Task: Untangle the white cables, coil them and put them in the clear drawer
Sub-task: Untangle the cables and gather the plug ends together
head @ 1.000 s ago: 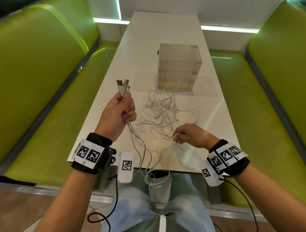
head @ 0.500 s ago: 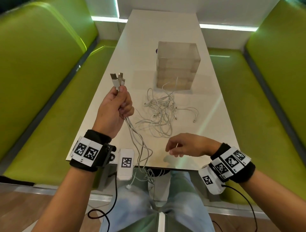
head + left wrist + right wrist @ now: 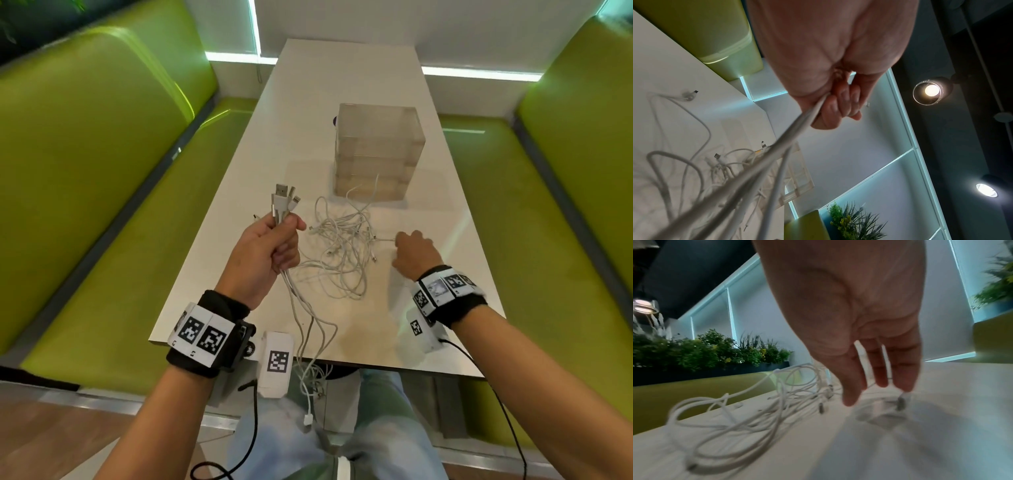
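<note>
- Clear drawer unit point(image 3: 378, 152), upper centre, waits shut behind the tangle.
- White cables point(image 3: 342, 250) sprawl mid-frame on the table point(image 3: 239, 192).
- Left hand point(image 3: 263, 255) fists freed plug ends upright, keeping them sorted.
- Right hand point(image 3: 414, 250), fingers spread downward, reaches a loose plug point(image 3: 901, 400); contact unclear.

A long white tabletop point(image 3: 349, 85) runs between two lime-green padded benches point(image 3: 85, 171), one along each side. Beyond its far end stands a pale wall point(image 3: 342, 20) edged with glowing light strips point(image 3: 479, 73). Wood-look floor point(image 3: 51, 431) lies beneath the benches.
</note>
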